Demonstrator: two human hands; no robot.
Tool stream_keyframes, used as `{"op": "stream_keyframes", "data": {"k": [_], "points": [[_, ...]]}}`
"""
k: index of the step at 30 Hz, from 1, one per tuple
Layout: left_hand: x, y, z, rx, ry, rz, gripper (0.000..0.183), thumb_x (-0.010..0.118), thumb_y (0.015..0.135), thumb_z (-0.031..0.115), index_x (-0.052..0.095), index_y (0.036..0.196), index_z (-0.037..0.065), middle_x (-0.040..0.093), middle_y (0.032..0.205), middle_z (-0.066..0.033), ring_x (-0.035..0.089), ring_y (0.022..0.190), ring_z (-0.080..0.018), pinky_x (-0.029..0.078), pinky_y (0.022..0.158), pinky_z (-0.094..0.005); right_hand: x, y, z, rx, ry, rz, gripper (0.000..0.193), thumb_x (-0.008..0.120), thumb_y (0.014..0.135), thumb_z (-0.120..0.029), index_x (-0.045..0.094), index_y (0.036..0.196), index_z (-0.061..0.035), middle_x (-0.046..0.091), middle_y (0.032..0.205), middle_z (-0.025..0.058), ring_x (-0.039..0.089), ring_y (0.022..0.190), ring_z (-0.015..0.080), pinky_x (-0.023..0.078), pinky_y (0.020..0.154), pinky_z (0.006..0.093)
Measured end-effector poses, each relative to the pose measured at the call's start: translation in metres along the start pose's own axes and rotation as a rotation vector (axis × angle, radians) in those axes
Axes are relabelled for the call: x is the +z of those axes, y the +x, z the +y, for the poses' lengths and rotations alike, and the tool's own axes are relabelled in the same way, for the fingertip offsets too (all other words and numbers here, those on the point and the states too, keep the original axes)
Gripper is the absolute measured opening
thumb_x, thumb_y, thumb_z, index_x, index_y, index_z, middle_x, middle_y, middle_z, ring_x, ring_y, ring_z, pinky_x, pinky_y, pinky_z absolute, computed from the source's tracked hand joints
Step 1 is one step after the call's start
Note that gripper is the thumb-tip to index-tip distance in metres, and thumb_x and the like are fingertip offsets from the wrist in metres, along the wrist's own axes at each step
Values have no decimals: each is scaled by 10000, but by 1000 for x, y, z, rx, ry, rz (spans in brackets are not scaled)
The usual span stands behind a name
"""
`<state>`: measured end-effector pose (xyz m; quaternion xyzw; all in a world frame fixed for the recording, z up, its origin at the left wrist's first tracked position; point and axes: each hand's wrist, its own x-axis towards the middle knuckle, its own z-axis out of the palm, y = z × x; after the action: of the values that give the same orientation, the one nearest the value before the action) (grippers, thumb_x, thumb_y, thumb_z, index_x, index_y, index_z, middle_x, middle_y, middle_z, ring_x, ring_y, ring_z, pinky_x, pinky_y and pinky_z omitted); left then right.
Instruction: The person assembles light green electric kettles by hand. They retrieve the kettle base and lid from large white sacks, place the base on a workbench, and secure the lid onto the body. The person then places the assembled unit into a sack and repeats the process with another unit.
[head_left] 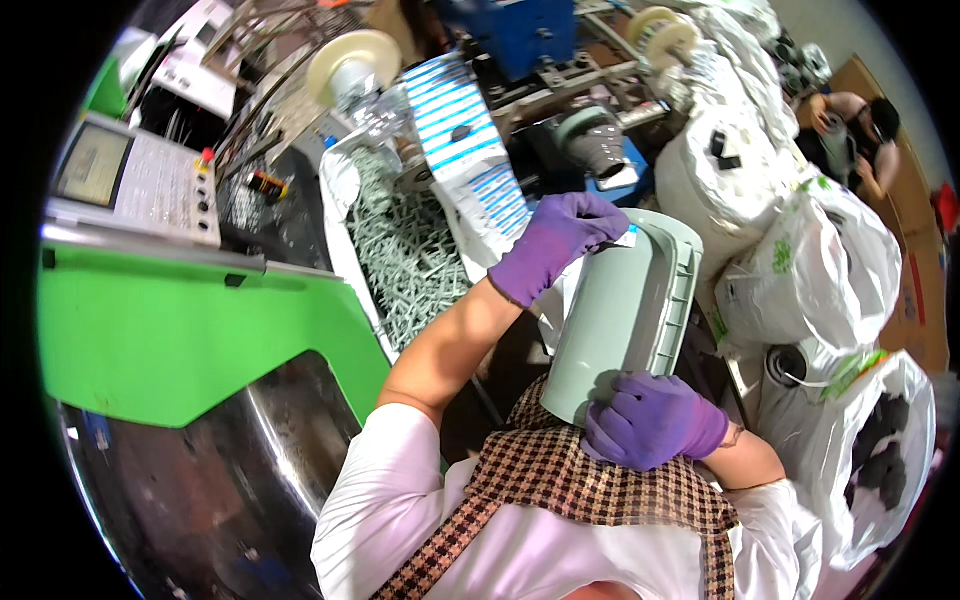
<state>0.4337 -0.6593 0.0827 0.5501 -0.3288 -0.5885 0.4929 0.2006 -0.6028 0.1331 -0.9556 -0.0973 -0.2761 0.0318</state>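
A pale grey-green plastic bin (610, 317) with a ribbed rim lies tilted across my lap, in front of my checked apron. My right hand (652, 422), in a purple glove, is closed on its near end. The gloved left hand (560, 243) is at the bin's far end, its fingers pinching a small flat white-and-blue piece (627, 237) against or just over the bin's edge. Whether that piece is a blade or a label, I cannot make out. The right hand's fingertips are partly hidden.
Left of me stands a green machine (190, 330) with a control panel (135, 180). A white container (335, 230) holds grey-green plastic strips (400, 250). White sacks (810, 270) crowd the right, a blue machine (515, 35) stands ahead, and another person (850, 145) works far right.
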Motion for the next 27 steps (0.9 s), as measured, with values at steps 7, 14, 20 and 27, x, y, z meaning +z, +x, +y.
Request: {"op": "stream_keyframes", "data": {"k": [7,14,20,27], "points": [[73,39,-8,241,743,-179,492,838,776,285,661,1111,-29,701,985,-146,656,853,-165,521,764,-275,27,-72,-8,86,57,23,182,679,761,-247,600,794,-86,541,716,6,571,648,196,506,592,326],[176,93,-85,461,784,-274,459,759,881,248,606,1197,-47,634,1103,-141,603,959,-174,502,841,-302,-90,-238,-76,1136,-163,411,384,764,735,-244,695,1045,-27,711,961,147,668,786,237,515,620,342],[445,5,-47,134,254,-743,171,658,947,83,667,1114,51,621,906,-16,565,780,-91,465,701,-219,-166,-369,-182,1849,14,1087,1075,948,563,-358,461,1454,-5,598,1375,124,625,1126,202,491,949,317],[836,3,-189,923,585,-1509,269,668,886,142,668,1139,49,673,1100,-98,662,971,-279,523,882,-368,-132,-428,-195,1966,62,1314,968,881,684,-424,458,1462,-33,633,1266,203,642,1115,335,505,955,386]]}}
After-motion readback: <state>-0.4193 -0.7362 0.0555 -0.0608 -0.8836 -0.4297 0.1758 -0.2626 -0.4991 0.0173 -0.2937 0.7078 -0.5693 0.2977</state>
